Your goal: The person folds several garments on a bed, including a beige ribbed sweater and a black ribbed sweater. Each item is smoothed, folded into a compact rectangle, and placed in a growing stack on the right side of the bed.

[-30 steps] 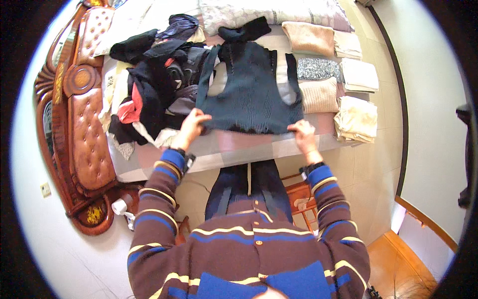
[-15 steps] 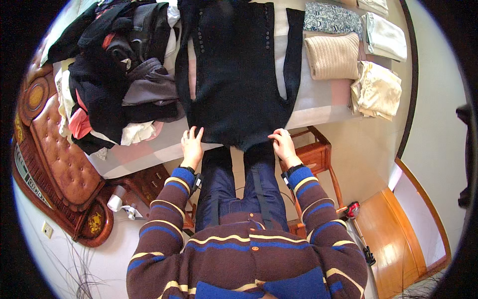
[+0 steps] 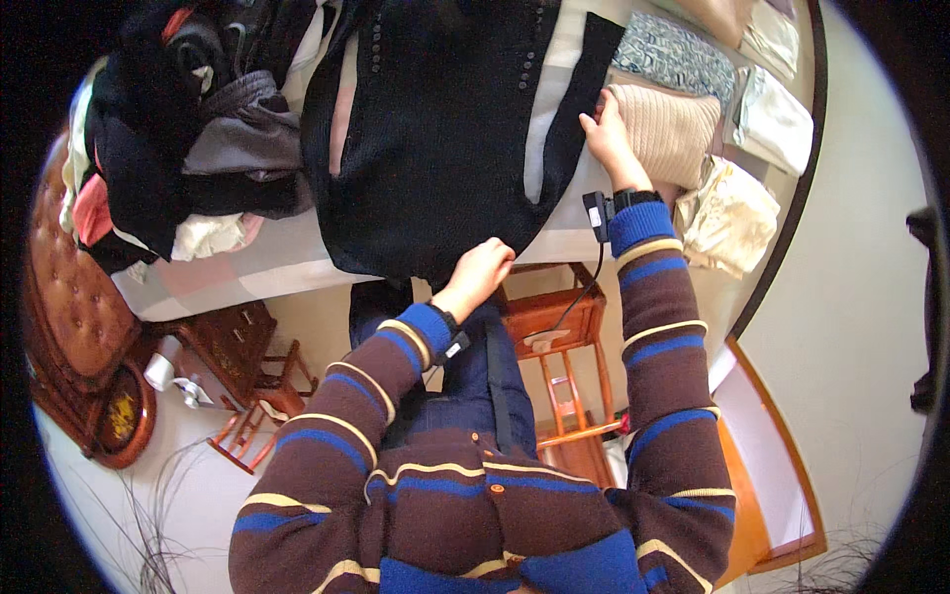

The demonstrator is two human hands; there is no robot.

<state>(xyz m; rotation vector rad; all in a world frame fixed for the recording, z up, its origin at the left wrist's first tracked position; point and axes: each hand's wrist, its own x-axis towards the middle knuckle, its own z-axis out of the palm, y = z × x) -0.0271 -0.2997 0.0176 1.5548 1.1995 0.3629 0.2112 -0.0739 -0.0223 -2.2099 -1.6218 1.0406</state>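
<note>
A black knit sweater (image 3: 435, 168) with two rows of small buttons lies spread over the bed in front of me. My left hand (image 3: 480, 275) has crossed toward the middle, its fingers closed at the right part of the near hem. Farther out, my right hand (image 3: 612, 144) is at the outer edge of the sweater's right sleeve, thumb apart from the fingers. Right beside that hand lies a folded beige ribbed knit (image 3: 668, 129). What the right fingertips touch is partly hidden.
Heaped dark clothes (image 3: 148, 139) and a grey garment (image 3: 242, 129) cover the bed's left side. Folded patterned cloth (image 3: 678, 59), white cloth (image 3: 777, 119) and cream cloth (image 3: 732, 218) lie at right. A wooden chair (image 3: 559, 317) stands by the bed's near edge.
My right hand has left the near hem and moved up and right to the sleeve. My left hand has shifted right along the hem. The view has turned somewhat.
</note>
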